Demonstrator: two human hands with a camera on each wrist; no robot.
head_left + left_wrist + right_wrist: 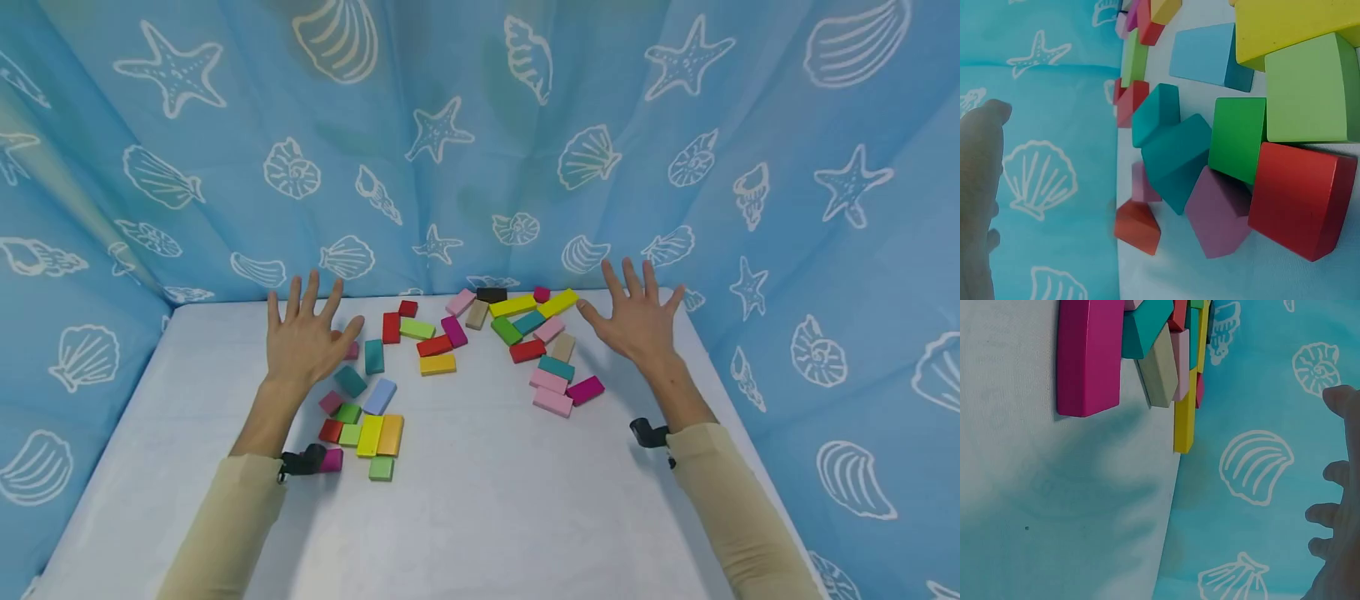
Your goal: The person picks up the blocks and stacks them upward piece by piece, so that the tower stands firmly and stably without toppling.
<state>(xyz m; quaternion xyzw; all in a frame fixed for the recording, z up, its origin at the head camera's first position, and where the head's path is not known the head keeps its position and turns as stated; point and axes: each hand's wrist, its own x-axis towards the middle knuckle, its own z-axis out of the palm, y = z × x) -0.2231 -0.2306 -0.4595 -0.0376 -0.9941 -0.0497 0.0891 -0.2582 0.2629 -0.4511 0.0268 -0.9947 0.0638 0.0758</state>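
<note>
My left hand (303,342) is spread with straight fingers, held above the left group of coloured wooden blocks and gripping nothing. Near it are a teal block (374,356), a light blue block (379,397) and a red block (1297,194). Over on the right, my right hand (637,321) is likewise spread with nothing in it, just beside the right group. Closest to it lie a yellow block (558,302), a beige block (563,347) and a magenta block (1088,356). Part of a pinkish block is hidden behind the left thumb.
A white-covered table (480,517) carries the blocks, which lie scattered in an arc. Blue curtains (465,192) printed with shells and starfish rise along its back and sides. Small dark wrist cameras (303,460) hang at both sleeves; one is over a magenta block.
</note>
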